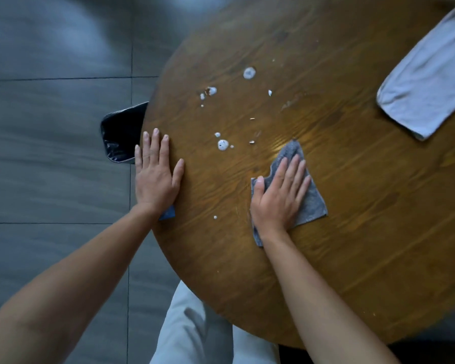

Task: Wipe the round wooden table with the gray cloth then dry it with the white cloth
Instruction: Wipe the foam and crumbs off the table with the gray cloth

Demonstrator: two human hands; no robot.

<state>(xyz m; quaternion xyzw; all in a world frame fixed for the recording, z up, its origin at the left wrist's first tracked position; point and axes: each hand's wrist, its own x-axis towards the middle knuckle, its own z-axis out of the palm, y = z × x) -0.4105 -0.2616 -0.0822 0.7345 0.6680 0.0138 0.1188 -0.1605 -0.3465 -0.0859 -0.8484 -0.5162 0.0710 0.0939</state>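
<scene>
While my right hand [279, 195] lies flat on the gray cloth [311, 203], I press the cloth down onto the round wooden table [352, 232]. My fingers are spread out and straight, so I am not grabbing the cloth, only pushing on it with an open palm. The cloth is crumpled, and parts of it stick out past my fingertips and under my wrist.

My left hand [155, 174] rests flat on the left edge of the table, open too, with nothing held in it. A little bit of something blue [168, 213] peeks out just under that wrist, and I cannot tell what it is.

White blobs of spilled stuff [222, 144] sit on the wood between my two hands and farther up, with a few small crumbs [252, 142] near them. The gray cloth is near the closest blobs but not touching them.

The white cloth [428, 80] lies folded on the far right side of the table, well apart from my hands.

Beside the table, on the gray tile floor [55, 153], there is a bin with a dark shiny bag [121, 132]. My light trousers [192, 332] show below the table edge.
</scene>
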